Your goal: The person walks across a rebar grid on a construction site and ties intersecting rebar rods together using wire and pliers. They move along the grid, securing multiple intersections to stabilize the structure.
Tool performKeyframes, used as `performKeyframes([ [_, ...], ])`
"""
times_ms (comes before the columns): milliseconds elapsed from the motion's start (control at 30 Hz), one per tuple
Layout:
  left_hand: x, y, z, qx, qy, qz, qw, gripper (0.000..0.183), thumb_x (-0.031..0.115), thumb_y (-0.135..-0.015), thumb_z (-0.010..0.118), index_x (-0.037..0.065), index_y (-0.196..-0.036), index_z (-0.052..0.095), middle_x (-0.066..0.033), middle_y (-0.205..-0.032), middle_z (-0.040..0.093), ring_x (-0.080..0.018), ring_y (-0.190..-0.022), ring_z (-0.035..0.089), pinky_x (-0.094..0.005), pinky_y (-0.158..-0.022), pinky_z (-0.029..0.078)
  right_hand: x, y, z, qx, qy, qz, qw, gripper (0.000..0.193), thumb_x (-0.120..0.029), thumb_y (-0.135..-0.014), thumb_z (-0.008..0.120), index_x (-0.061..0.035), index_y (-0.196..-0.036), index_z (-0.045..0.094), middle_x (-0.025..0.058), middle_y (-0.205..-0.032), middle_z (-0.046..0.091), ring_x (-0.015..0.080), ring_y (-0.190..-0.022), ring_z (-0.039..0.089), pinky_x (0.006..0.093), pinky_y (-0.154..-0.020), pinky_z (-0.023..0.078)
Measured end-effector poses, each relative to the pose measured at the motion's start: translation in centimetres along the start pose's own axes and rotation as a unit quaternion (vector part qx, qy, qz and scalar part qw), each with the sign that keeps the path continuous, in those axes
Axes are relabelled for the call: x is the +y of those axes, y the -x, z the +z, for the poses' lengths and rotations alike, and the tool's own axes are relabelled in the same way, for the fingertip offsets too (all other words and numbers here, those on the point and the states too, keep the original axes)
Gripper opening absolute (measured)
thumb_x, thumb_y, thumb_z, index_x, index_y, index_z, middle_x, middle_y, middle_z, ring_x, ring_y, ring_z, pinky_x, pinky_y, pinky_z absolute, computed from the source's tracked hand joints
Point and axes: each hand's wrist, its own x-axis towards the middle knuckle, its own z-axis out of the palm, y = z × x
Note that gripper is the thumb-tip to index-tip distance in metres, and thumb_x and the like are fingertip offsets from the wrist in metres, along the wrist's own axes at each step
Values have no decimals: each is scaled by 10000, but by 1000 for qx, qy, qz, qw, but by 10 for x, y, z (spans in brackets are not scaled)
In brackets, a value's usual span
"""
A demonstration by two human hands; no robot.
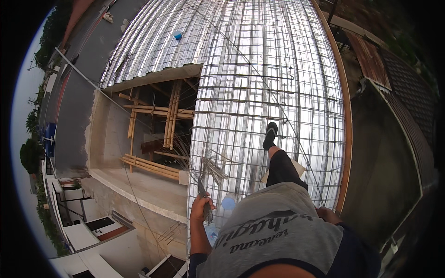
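My left hand [199,208] is closed around a bundle of thin grey wire [208,216], whose strands stick out above and below the fist. It is at the left edge of the metal deck, close to a round pale-blue object [228,203]. Clear plastic with some blue on it [212,235] lies behind that wrist. My right hand [328,215] is low beside my shirt, near the wooden edge board; its fingers are mostly hidden. A loose heap of wire or thin rods [214,170] rests on the steel mesh [259,78] ahead of the left hand.
Rebar mesh covers the shiny ribbed deck, where my sandalled foot [270,135] stands. On the left an opening drops away, with bamboo poles [172,113] inside. A wooden board [345,162] edges the deck's right side. Farther off sits a blue container [177,35].
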Motion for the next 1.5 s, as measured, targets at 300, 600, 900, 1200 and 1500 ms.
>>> performKeyframes([
  [300, 189, -155, 135, 133, 40, 14, 990, 247, 64, -803, 501, 37, -1044, 449, -83, -680, 514, -207, -532, 518, -417, -585, 528, -449, 115, -192, 187, 292, -218, 913, 343, -187, -763, 544, 45, -1002, 626, 230, -914, 658, 359, -857, 653, 436, -764, 525],
  [600, 252, -219, 139, 235, 29, -37, 971, 252, 75, -796, 494, 26, -1041, 463, -79, -676, 507, -207, -515, 517, -427, -595, 538, -732, 590, -191, 143, 486, -703, 499, 198, -110, -875, 452, 67, -897, 539, 200, -773, 616, 306, -645, 645, 375, -558, 529],
  [900, 342, -395, 178, 163, -44, -130, 977, 178, 108, -817, 472, 35, -978, 492, -77, -707, 530, -210, -522, 523, -403, -578, 529, -855, 712, -126, 135, 735, -652, 129, 475, -366, -718, 709, -117, -1115, 632, 96, -986, 650, 298, -868, 641, 424, -733, 537],
  [1200, 515, -601, 215, 197, -52, -101, 974, 186, 95, -822, 476, 23, -993, 488, -90, -702, 527, -221, -530, 529, -399, -565, 529, -1099, 755, -202, 177, 669, -661, 291, 295, -224, -788, 604, -26, -1005, 574, 150, -847, 631, 289, -728, 642, 403, -615, 518],
  [1500, 618, -672, 162, 170, 81, -81, 979, 101, 85, -829, 486, 28, -911, 468, -82, -668, 517, -214, -504, 523, -397, -507, 528, -1311, 628, -343, 333, 377, -589, 632, 144, -122, -863, 511, 15, -907, 526, 194, -736, 623, 340, -669, 644, 436, -591, 503],
])
